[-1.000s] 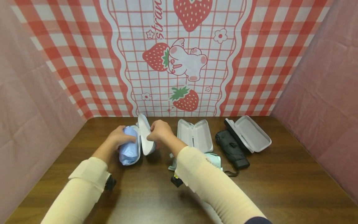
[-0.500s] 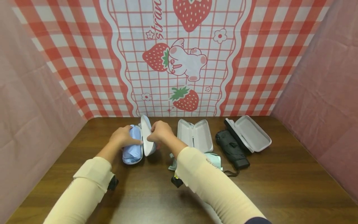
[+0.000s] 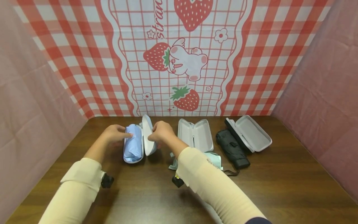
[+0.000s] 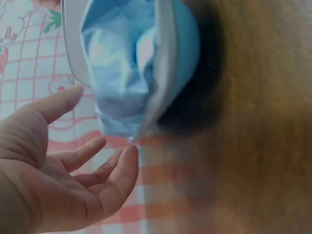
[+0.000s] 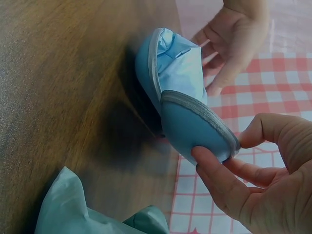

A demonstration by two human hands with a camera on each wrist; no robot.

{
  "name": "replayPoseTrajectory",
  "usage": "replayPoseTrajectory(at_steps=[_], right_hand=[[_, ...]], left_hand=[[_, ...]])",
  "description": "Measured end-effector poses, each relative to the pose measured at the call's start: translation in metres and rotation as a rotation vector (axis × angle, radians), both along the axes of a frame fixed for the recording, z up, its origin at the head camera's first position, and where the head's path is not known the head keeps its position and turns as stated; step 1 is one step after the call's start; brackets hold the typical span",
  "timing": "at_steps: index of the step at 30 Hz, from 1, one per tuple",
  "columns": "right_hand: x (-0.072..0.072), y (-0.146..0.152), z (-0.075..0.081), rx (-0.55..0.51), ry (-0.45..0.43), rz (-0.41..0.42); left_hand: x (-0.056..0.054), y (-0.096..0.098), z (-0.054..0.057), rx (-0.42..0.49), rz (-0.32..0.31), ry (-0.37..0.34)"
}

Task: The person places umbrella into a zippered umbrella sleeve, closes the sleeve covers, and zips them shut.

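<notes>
On the left of the table, a blue zip case (image 5: 192, 127) stands unzipped with its lid (image 3: 147, 140) tilted up. Inside its lower half lies a roll of light-blue shiny fabric (image 3: 133, 146), like a folded compact umbrella. My right hand (image 3: 163, 132) pinches the edge of the lid between thumb and fingers, as the right wrist view (image 5: 273, 180) confirms. My left hand (image 3: 113, 133) hovers at the left side of the case. In the left wrist view, its loosely bent fingers (image 4: 119, 178) are apart from the fabric and hold nothing.
Right of my hands lies an opened grey-lined case (image 3: 205, 137), with mint-green fabric (image 3: 213, 159) before it, partly behind my right sleeve. Further right, a black folded umbrella (image 3: 230, 148) lies beside another opened case (image 3: 253, 135). A checked strawberry cloth (image 3: 184, 59) hangs behind the table.
My left hand has let go of the blue roll and drawn back to the left. The case has shifted slightly right. My right hand keeps its pinch on the lid.
</notes>
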State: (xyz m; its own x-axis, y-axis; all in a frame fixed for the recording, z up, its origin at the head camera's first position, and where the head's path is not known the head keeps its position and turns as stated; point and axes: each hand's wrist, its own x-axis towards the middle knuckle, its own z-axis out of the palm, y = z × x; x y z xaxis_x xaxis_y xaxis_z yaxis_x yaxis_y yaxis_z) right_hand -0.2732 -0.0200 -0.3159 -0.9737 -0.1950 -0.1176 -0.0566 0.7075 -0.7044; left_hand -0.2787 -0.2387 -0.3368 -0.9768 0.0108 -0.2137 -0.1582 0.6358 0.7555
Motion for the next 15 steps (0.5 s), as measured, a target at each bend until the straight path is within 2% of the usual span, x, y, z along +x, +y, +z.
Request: replayPoseTrajectory(at_steps=[4,7,10,15], right_hand=[[0.0,0.001,0.0,0.021,0.0,0.014],[-0.001,0.002,-0.001,0.025,-0.005,0.015],[-0.003,0.002,-0.002,-0.005,-0.034,0.008],[-0.005,0.002,-0.003,-0.053,-0.085,0.01]], left_hand=[[0.003,-0.008,-0.01,0.334,0.064,-0.164],[0.004,-0.012,-0.017,0.492,0.061,-0.248],[0.006,-0.012,-0.022,0.56,0.034,-0.29],[0.006,-0.003,-0.027,0.582,0.015,-0.29]])
